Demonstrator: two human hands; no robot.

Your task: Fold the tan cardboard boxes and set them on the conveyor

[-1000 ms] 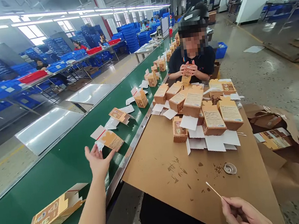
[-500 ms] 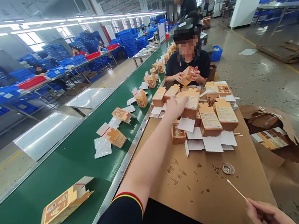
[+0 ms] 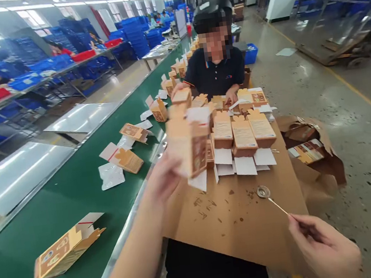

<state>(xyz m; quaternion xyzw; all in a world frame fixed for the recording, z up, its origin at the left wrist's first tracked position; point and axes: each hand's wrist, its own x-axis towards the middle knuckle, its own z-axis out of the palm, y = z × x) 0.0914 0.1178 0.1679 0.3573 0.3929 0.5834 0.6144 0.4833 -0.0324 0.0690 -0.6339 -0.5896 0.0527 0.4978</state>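
My left hand (image 3: 166,175) grips a brown and cream carton box (image 3: 189,145), blurred by motion, with its white flaps open, above the left edge of the cardboard-covered table (image 3: 253,248). Between the fingertips of my right hand (image 3: 323,241) is a cotton swab (image 3: 278,206). Its tip is at the rim of a small clear cup (image 3: 263,191); whether it touches the inside I cannot tell. Beyond the cup stand several similar carton boxes (image 3: 243,135) in a cluster, tilted, with white flaps spread out at their base.
To the left runs a green conveyor belt (image 3: 86,187) carrying open boxes (image 3: 67,252) and white sachets (image 3: 111,175). Across the table a co-worker (image 3: 215,67) holds a box. A torn brown paper bag (image 3: 312,155) with flat cartons lies at the right. Dark stains mark the cardboard.
My left hand has drawn a carton box from the cluster back toward me. My right hand has brought the swab up to the cup. The co-worker's hand has moved a box toward the belt.
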